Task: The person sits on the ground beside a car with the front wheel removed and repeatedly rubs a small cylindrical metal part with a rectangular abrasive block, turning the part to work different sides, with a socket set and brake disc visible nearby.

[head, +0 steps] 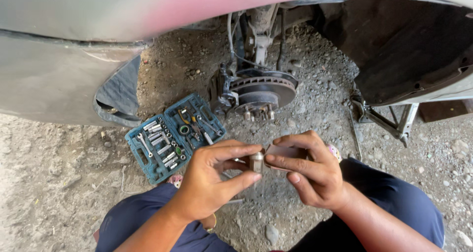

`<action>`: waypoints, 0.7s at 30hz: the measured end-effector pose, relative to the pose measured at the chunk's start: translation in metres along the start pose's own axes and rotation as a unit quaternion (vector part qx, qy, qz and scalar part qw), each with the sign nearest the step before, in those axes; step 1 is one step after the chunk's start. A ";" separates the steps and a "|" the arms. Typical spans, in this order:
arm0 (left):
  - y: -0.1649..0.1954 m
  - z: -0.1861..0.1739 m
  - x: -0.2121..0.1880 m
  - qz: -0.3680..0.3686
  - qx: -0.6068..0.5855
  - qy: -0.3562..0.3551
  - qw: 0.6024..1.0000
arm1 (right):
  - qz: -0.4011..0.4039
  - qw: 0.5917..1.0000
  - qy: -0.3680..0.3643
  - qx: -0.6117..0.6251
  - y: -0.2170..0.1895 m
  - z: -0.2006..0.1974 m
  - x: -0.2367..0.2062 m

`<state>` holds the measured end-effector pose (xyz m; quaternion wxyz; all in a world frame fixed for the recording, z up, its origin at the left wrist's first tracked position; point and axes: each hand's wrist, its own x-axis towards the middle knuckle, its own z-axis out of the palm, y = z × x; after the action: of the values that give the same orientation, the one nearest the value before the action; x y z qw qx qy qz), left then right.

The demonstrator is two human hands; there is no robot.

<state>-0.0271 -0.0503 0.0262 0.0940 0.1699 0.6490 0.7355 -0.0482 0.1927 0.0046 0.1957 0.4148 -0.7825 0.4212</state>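
Note:
My left hand point(209, 180) and my right hand point(308, 171) meet in front of me above my knees. Between thumb and fingers of the left hand is a small grey metal piece point(256, 161). My right hand grips a flat brownish pad-like part point(286, 152) that touches the metal piece. Beyond the hands a bare brake disc with its wheel hub point(261, 92) and caliper point(221, 89) hangs in the open wheel arch of a car. The wheel is off.
An open blue socket and wrench case point(172, 136) lies on the gravel left of the hub. A scissor jack point(389, 119) props the car at right. The car's bodywork point(74, 60) fills the top and left. Loose stones cover the ground.

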 end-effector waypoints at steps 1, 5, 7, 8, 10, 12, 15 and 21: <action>0.001 -0.001 -0.001 0.010 -0.002 -0.001 1.000 | -0.006 1.000 0.006 0.005 0.001 0.000 0.000; 0.001 -0.004 -0.003 0.032 -0.003 -0.006 0.999 | 0.002 0.999 0.043 0.013 0.002 0.002 -0.003; 0.001 -0.005 -0.002 0.010 -0.004 0.015 1.000 | -0.009 0.998 0.056 0.001 0.002 0.003 -0.004; 0.000 -0.005 -0.001 0.000 -0.004 0.024 1.000 | -0.019 0.998 0.058 -0.011 0.002 0.004 -0.005; 0.000 -0.003 0.000 -0.007 0.001 0.019 1.000 | -0.036 0.998 0.055 -0.025 0.001 0.005 -0.005; 0.000 0.001 0.000 -0.010 -0.001 0.007 1.000 | -0.045 0.998 0.043 -0.024 0.000 0.008 -0.005; -0.001 0.010 -0.002 -0.016 0.006 -0.015 1.000 | -0.073 0.997 0.015 -0.014 -0.002 0.011 -0.003; -0.003 0.005 -0.001 -0.015 -0.007 0.002 1.000 | -0.048 0.999 0.017 -0.008 0.000 0.005 -0.001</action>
<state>-0.0248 -0.0460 0.0235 0.1048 0.1579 0.6462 0.7392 -0.0474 0.1895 0.0008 0.2324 0.4433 -0.7614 0.4121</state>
